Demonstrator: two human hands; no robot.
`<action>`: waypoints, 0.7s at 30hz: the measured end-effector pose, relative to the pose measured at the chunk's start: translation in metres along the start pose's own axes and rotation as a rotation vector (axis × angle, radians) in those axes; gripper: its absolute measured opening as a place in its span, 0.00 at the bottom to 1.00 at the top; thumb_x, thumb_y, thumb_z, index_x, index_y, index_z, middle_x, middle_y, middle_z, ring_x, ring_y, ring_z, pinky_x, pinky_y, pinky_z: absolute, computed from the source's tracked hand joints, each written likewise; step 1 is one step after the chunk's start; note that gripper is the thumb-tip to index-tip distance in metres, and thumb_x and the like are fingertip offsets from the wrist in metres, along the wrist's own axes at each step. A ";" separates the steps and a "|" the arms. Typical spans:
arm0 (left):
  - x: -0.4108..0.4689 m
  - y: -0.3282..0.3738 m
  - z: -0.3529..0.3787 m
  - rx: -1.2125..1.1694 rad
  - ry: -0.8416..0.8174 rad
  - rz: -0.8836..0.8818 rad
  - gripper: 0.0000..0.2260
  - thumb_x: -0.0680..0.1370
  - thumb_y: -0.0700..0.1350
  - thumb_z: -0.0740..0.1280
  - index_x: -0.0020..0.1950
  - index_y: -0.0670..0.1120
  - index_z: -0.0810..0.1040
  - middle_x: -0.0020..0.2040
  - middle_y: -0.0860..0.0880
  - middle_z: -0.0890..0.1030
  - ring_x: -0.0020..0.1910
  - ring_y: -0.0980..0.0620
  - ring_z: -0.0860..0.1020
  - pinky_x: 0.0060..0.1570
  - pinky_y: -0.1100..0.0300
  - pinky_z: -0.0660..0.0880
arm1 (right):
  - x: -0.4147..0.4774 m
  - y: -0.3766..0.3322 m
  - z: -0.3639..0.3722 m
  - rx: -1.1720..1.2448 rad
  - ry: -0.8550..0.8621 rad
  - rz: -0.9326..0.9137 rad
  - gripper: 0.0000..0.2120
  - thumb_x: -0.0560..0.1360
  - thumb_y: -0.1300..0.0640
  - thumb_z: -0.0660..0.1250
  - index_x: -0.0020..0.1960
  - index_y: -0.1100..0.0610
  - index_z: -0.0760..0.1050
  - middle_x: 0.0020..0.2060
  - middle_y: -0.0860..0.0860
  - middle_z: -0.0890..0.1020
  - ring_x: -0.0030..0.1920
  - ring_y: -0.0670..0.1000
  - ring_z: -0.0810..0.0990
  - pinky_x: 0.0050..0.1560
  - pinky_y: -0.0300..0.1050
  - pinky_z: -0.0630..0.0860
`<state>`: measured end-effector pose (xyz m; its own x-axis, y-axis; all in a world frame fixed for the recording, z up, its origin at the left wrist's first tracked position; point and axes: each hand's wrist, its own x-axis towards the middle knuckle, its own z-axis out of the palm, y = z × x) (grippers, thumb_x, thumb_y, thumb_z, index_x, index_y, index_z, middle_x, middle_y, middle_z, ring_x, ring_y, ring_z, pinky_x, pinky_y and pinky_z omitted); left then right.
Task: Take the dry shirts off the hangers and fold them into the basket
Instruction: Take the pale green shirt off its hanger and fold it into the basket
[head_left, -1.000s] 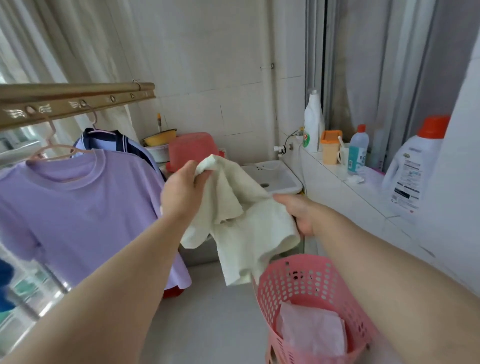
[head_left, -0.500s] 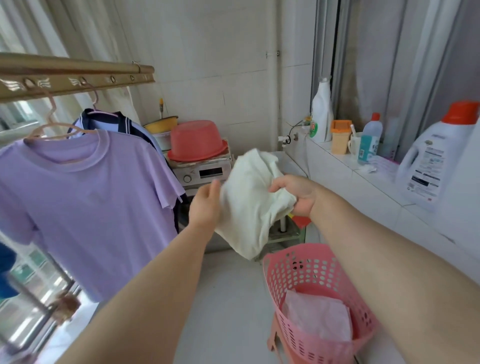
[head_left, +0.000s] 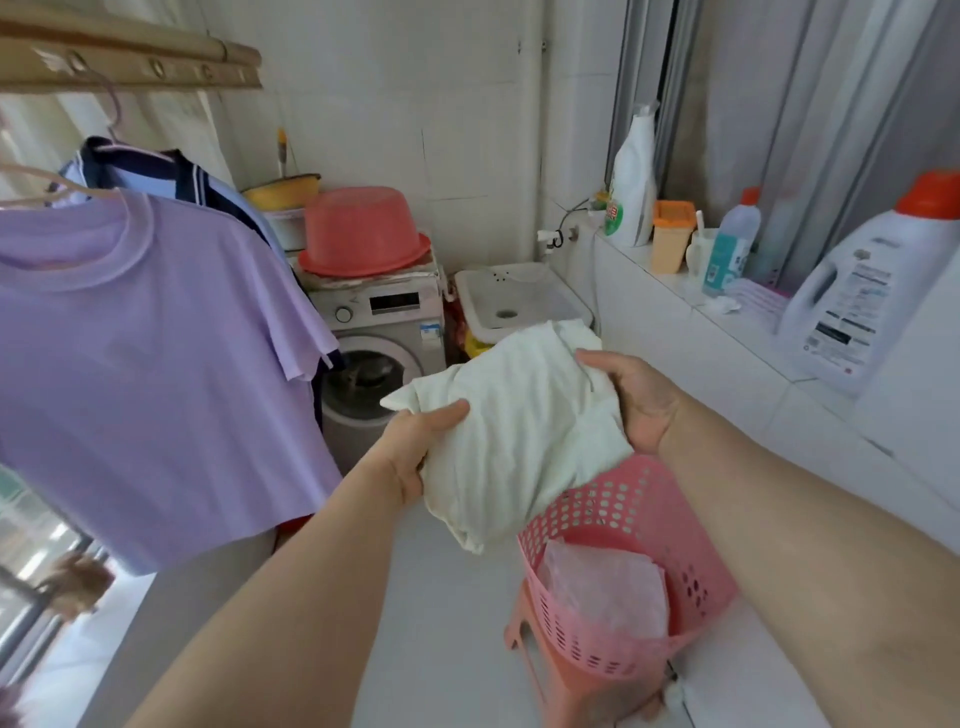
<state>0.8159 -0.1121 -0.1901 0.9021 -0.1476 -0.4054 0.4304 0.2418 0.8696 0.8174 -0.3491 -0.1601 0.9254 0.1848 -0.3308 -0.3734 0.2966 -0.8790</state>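
A cream shirt (head_left: 519, 431), folded into a loose bundle, hangs between both hands just above and left of the pink perforated basket (head_left: 613, 499). My left hand (head_left: 415, 452) grips its left edge and my right hand (head_left: 634, 400) grips its right side. A folded pale pink garment (head_left: 608, 592) lies inside the basket. A lilac T-shirt (head_left: 156, 364) hangs on a pink hanger (head_left: 57, 189) from the wooden rack (head_left: 135, 62) at the left. Behind it hangs a navy and light blue shirt (head_left: 182, 182).
The basket stands on a small pink stool (head_left: 550, 670). A washing machine (head_left: 379, 353) with an upturned red basin (head_left: 363, 234) is at the back, a white sink (head_left: 519, 301) beside it. Detergent bottles (head_left: 872, 291) line the tiled ledge on the right.
The cream shirt has gone from loosely spread to a compact folded bundle. Both hands have dropped lower with it, down toward the basket.
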 end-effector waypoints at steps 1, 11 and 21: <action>0.005 -0.002 0.003 0.067 0.073 0.019 0.18 0.72 0.45 0.74 0.60 0.46 0.77 0.54 0.44 0.82 0.53 0.41 0.81 0.56 0.40 0.75 | 0.004 0.004 -0.003 0.004 0.026 0.039 0.20 0.72 0.46 0.68 0.59 0.56 0.80 0.48 0.56 0.85 0.47 0.55 0.84 0.56 0.52 0.77; 0.051 -0.058 0.032 0.202 0.195 -0.049 0.14 0.78 0.44 0.67 0.63 0.45 0.73 0.53 0.47 0.79 0.47 0.47 0.77 0.52 0.48 0.72 | 0.029 0.063 -0.080 0.023 0.517 0.175 0.27 0.79 0.40 0.57 0.64 0.61 0.73 0.50 0.57 0.83 0.50 0.56 0.82 0.53 0.53 0.78; 0.114 -0.077 0.074 0.308 0.053 -0.285 0.16 0.73 0.37 0.73 0.59 0.40 0.77 0.52 0.42 0.83 0.49 0.42 0.82 0.49 0.48 0.78 | 0.052 0.090 -0.155 -0.006 0.341 0.344 0.20 0.77 0.47 0.66 0.65 0.56 0.75 0.50 0.53 0.84 0.49 0.53 0.83 0.40 0.45 0.80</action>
<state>0.8834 -0.2184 -0.2824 0.7523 -0.1159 -0.6485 0.6407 -0.1007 0.7612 0.8416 -0.4584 -0.3095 0.7172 -0.0472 -0.6953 -0.6618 0.2665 -0.7007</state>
